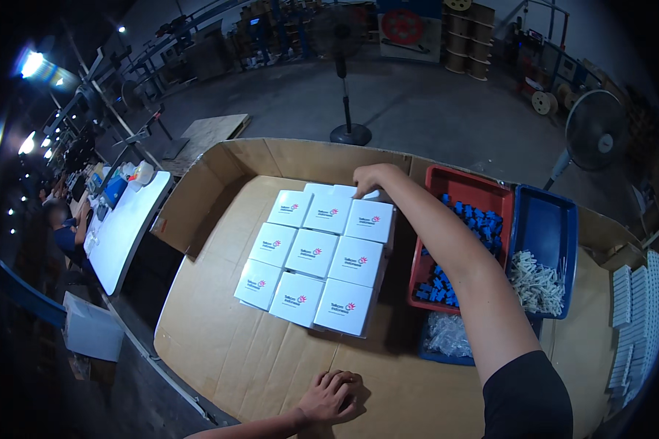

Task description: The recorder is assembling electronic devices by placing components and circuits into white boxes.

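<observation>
Square white boxes [311,253], printed with a small red and dark mark, stand in a tight block of rows in the middle of the cardboard-covered table. My right arm reaches across to the far side of this block. There my right hand [373,178] is closed with its fingers pointing down at a white box [343,191] in the back row; its fingertips are partly hidden. Near the table's front edge my left hand [333,396] rests on the cardboard [234,333], fingers loosely bent and slightly apart, with nothing visible in them.
Right of the boxes stand a red tray [507,192] of blue plastic parts, a blue tray [545,212] of small white pieces, and clear plastic bags [449,336]. White ribbed parts [637,322] line the right edge. Fans [597,132] stand beyond; a person [66,228] sits left.
</observation>
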{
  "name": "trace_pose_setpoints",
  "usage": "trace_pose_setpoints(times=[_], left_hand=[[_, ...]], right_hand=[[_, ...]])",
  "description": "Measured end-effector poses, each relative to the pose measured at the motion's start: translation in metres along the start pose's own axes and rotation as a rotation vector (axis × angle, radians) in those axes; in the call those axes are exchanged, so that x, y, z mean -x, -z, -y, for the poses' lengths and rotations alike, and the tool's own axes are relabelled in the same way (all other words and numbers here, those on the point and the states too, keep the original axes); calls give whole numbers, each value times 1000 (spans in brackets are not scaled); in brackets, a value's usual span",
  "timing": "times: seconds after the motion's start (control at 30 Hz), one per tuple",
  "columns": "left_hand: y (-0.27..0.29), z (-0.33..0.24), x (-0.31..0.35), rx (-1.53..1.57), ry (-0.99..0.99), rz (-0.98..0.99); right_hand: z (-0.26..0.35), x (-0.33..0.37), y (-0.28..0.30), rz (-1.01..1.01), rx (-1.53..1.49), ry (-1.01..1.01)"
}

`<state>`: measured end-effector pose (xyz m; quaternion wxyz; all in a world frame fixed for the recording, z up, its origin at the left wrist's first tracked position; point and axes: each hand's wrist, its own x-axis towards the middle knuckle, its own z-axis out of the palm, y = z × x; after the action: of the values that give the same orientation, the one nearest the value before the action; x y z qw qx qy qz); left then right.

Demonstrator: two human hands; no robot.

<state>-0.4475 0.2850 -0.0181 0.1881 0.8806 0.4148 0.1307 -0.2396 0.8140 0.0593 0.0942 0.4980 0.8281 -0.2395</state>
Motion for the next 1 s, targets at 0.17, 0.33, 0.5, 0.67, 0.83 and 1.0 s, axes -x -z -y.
trace_pose_setpoints(times=[0.17,0.33,0.5,0.67,0.83,1.0], left_hand=[[-2,-2,6,-13,29,5],[2,-2,4,36,-11,-46],[-7,3,9,-52,-36,-93],[-2,-3,9,-37,-73,-103],[1,-15,15,-23,-33,-105],[-8,-16,19,1,-45,-159]], right_hand=[[17,21,5,-62,-4,11],[12,43,2,-540,-286,149],[51,123,28,-790,-390,192],[79,231,20,-1047,-477,393],[105,348,-11,-1034,-646,405],[129,448,-77,-1133,-719,399]])
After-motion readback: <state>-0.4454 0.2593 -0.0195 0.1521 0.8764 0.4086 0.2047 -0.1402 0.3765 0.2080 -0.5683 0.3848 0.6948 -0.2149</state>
